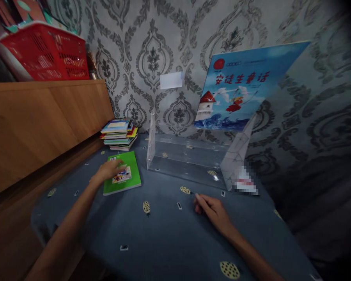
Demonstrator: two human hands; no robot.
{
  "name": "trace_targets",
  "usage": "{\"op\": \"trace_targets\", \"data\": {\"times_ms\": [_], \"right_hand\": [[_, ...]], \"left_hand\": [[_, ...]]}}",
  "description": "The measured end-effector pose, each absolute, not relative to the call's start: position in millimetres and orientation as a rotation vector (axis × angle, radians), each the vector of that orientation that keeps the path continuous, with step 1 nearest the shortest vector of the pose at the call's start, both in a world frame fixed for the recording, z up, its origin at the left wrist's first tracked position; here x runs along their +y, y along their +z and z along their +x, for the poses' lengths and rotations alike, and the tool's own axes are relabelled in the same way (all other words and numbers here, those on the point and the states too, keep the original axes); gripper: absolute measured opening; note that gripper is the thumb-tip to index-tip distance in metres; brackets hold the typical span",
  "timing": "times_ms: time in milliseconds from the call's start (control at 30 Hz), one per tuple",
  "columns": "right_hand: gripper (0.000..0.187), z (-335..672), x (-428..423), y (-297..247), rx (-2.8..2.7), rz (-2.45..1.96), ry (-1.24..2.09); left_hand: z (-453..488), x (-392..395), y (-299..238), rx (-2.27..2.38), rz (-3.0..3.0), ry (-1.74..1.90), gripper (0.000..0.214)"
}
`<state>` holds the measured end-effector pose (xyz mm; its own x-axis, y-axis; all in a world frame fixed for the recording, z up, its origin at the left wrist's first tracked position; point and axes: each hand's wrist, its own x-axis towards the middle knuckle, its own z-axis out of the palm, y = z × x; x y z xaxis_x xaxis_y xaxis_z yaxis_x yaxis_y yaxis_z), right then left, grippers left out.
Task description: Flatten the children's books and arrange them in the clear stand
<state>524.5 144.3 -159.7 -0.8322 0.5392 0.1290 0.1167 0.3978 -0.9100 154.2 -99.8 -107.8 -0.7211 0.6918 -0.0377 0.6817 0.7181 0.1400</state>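
My left hand (109, 171) is over the left side of a green book (134, 177), its fingers stretched out across the cover. The book lies flat on the cloth. Whether the fingertips press on it I cannot tell. My right hand (212, 210) rests low over the cloth with its fingers curled in, and nothing shows in them. Beyond it stands a clear plastic rack (190, 171) with upright side panels. A large blue picture book (236, 89) with red lettering is upright above the rack's right end, in front of the wall.
A stack of books (119, 134) sits at the back left of the table, which has a dark blue patterned cloth (160, 234). A red basket (49, 52) stands on a wooden cabinet (46, 117) at left. Patterned wallpaper (152, 50) with a white label (171, 80) before it is behind.
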Motion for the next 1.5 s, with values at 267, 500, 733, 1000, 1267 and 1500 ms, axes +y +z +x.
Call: {"op": "trace_targets", "data": {"times_ms": [267, 500, 733, 1000, 1267, 1500], "right_hand": [[0.070, 524.0, 143.7, -161.8, -2.250, -0.534, 1.412], [0.066, 524.2, 146.4, -165.8, -2.256, -0.497, 1.379], [0.067, 524.0, 145.7, -166.5, -2.222, -0.504, 1.407], [0.065, 525.9, 145.3, -167.3, -2.159, -0.533, 1.406], [0.063, 526.7, 146.2, -169.5, -2.179, -0.583, 1.316], [0.056, 528.9, 143.1, -165.0, -2.218, -0.590, 1.253]], "left_hand": [[96.8, -82.8, -134.3, 3.048, 0.955, 0.218, 0.053], [95.4, -88.2, -148.9, 3.146, 0.939, 0.217, 0.057], [110.3, -92.4, -150.8, 3.214, 0.946, 0.183, 0.058], [147.5, -100.0, -150.0, 3.219, 0.998, 0.130, 0.062], [188.4, -103.1, -147.8, 3.211, 1.087, 0.063, 0.061], [222.1, -103.0, -148.3, 3.152, 1.182, 0.100, 0.062]]}}
